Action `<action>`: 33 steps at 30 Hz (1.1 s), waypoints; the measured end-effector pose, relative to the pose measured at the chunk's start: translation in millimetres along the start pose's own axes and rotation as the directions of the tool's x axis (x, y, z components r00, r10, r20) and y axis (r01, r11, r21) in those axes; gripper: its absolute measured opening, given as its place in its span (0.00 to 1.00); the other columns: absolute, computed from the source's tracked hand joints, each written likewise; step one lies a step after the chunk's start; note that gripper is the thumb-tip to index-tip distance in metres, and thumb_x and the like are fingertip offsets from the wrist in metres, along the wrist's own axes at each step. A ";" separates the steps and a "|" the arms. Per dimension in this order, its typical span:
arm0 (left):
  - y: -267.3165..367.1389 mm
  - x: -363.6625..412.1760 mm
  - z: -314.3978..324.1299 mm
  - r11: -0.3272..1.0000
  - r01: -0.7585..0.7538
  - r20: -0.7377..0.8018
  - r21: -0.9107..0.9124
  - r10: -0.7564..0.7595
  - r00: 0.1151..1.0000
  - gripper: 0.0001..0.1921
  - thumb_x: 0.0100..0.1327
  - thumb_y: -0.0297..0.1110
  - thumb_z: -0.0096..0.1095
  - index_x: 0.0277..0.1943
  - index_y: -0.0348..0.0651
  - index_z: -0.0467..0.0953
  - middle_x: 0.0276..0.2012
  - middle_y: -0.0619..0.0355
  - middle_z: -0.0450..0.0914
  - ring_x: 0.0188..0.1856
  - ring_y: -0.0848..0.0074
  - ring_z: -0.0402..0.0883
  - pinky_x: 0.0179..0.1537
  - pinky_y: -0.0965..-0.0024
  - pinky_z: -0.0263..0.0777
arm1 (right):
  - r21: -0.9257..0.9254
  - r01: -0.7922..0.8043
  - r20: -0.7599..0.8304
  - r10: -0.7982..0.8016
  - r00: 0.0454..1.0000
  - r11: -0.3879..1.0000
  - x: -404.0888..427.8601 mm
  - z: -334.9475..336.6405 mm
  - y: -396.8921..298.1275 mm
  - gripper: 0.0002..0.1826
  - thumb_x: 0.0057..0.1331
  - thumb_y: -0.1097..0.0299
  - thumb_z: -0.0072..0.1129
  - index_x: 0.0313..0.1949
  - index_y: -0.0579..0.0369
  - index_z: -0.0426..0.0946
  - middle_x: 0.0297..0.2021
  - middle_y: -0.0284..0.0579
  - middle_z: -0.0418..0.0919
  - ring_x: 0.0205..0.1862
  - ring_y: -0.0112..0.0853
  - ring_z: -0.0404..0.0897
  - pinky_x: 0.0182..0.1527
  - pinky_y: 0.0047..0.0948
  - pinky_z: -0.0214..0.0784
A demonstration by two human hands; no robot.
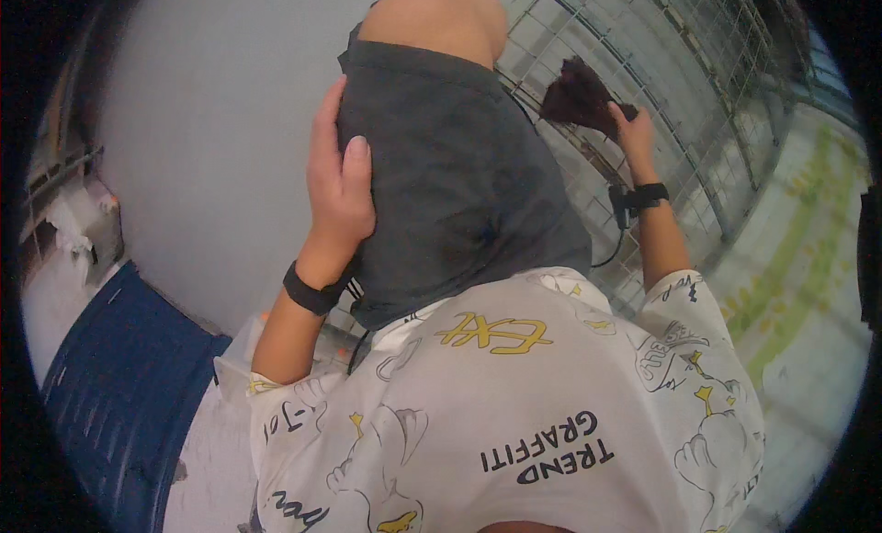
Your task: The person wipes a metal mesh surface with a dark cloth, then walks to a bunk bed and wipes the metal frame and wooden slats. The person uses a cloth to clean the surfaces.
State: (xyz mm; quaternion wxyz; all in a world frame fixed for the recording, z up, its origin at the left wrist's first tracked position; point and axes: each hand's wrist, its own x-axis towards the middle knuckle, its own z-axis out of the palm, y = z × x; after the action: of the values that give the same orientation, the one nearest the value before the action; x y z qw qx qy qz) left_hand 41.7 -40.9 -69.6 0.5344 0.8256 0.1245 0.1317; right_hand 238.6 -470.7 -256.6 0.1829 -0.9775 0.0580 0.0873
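My right hand grips a bunched piece of dark brown or maroon cloth by one corner. The rest of the cloth spreads away from the fingers, in front of a metal wire grid. On the left, my left hand lies along the side of my dark grey shorts, thumb and fingers apart, with nothing visible in it. Its fingertips touch the fabric near the hem. Each wrist wears a black band, and a small device with a cable is attached at the right one.
A smooth grey surface fills the upper left. Below it are a dark blue ribbed object and a crumpled white bag. Past the wire grid at right runs a pale surface with a green leaf pattern. My bare knee shows at the top.
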 end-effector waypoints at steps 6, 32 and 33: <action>-1.4 -2.9 0.1 0.998 -0.058 -0.017 -0.029 0.057 0.998 0.28 0.69 0.35 0.44 0.68 0.27 0.61 0.65 0.40 0.67 0.68 0.57 0.66 0.69 0.63 0.55 | 0.010 -0.135 0.176 0.131 0.976 0.991 7.7 -44.9 133.0 0.38 0.58 0.36 0.65 0.45 0.66 0.81 0.35 0.52 0.85 0.34 0.42 0.81 0.40 0.41 0.70; -4.9 0.8 3.9 0.999 -0.034 -0.029 -0.037 0.033 0.999 0.27 0.69 0.34 0.44 0.67 0.28 0.62 0.64 0.42 0.68 0.67 0.59 0.66 0.69 0.63 0.54 | -0.024 -0.218 -0.193 0.209 0.959 0.976 73.9 -49.6 146.5 0.29 0.60 0.51 0.63 0.46 0.69 0.76 0.45 0.63 0.81 0.46 0.55 0.79 0.49 0.48 0.70; -4.5 0.8 3.6 0.999 -0.027 -0.025 -0.033 0.026 0.999 0.27 0.69 0.34 0.43 0.67 0.28 0.62 0.64 0.42 0.68 0.67 0.58 0.66 0.69 0.63 0.54 | -0.046 -0.268 -0.181 0.256 0.950 0.962 78.5 -31.2 115.2 0.29 0.60 0.50 0.63 0.46 0.69 0.76 0.45 0.63 0.81 0.46 0.55 0.79 0.49 0.47 0.70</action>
State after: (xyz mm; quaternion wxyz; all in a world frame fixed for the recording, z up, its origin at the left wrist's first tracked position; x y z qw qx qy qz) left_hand 43.4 -41.8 -75.1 0.5449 0.8164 0.1179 0.1509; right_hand 303.4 -595.2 -283.1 0.1297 -0.9708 0.1997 0.0274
